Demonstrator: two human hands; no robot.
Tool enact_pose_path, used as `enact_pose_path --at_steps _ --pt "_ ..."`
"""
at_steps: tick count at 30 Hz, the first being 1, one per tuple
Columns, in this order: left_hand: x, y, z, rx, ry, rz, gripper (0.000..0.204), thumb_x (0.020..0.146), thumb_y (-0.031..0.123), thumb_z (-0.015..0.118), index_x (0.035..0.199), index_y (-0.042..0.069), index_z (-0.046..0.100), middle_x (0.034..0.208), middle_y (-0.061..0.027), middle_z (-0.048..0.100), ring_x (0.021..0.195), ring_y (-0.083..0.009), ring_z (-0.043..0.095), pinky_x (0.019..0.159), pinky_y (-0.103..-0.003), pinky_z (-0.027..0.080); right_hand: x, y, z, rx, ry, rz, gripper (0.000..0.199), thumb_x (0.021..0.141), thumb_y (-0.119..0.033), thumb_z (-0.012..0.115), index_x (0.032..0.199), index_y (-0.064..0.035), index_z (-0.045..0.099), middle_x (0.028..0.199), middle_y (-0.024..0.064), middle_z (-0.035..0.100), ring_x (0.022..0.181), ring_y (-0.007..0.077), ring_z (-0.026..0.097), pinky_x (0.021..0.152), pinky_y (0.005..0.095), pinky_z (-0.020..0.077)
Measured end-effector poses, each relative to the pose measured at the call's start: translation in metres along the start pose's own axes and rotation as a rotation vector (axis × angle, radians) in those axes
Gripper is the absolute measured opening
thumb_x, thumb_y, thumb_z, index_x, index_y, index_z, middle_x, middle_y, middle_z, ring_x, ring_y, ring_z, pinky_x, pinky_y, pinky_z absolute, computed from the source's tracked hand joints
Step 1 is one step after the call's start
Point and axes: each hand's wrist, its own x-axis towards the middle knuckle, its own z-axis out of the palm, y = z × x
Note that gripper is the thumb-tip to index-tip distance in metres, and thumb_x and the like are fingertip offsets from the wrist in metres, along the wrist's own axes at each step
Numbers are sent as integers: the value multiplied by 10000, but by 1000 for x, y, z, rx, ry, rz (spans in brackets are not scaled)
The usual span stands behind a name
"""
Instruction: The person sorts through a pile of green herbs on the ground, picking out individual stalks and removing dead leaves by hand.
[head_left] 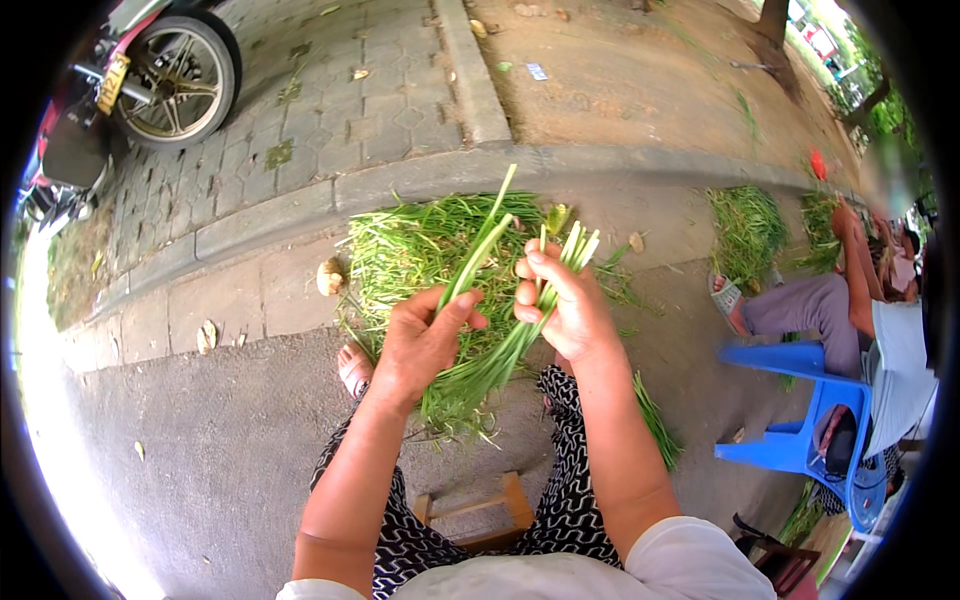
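Note:
My left hand (428, 338) is closed around a few chives (478, 262), their pale cut ends pointing up and away from me. A thicker bunch of chives (512, 350) is gripped in my right hand (566, 308), white ends fanned out above the fingers and green leaves hanging down toward the left. The two hands are close together but apart, over a wide heap of loose chives and green trimmings (400, 245) on the ground between my feet. A small bundle of chives (655, 425) lies beside my right leg.
A low wooden stool (515, 500) is under me. To the right, a person (820, 310) sits by a blue plastic chair (800, 440), near another green heap (748, 235). Beyond the heap runs a stone kerb (400, 180); a motorcycle wheel (180, 85) stands at far left.

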Motion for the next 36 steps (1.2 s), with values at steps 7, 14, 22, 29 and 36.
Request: enact_pose_path --at_steps 7,14,22,29,36 --pt "0 -6 2 22 -60 -17 248 897 224 534 1010 19 615 714 -30 610 417 -19 396 370 -164 328 1 6 7 -26 49 1 204 820 -212 647 920 -70 541 740 -6 516 543 55 474 430 226 335" --pt "-1 -6 6 140 -144 17 261 900 238 530 1024 22 608 722 -31 610 432 -21 406 382 -161 332 -3 5 8 -90 48 -33 196 813 -193 652 931 -69 556 767 -1 532 537 57 475 414 217 337" --pt "1 -5 8 -142 -52 -35 229 899 244 532 948 35 610 691 -20 590 434 -36 410 384 -167 329 -3 4 4 -55 61 -74 143 826 -180 631 915 -95 558 769 -8 543 551 54 484 417 219 347" --pt "1 -5 10 -173 -84 -57 237 908 254 514 918 37 610 660 -16 577 430 -44 408 379 -169 315 -4 5 4 -77 73 -101 172 817 -241 650 857 -99 562 733 -9 532 542 53 477 412 217 346" --pt "-1 -3 7 -157 -106 -42 247 912 253 505 908 28 608 622 -19 561 401 -47 384 367 -173 301 1 3 1 -85 214 -218 233 806 -286 659 826 -80 550 698 -7 507 517 53 464 401 210 354"
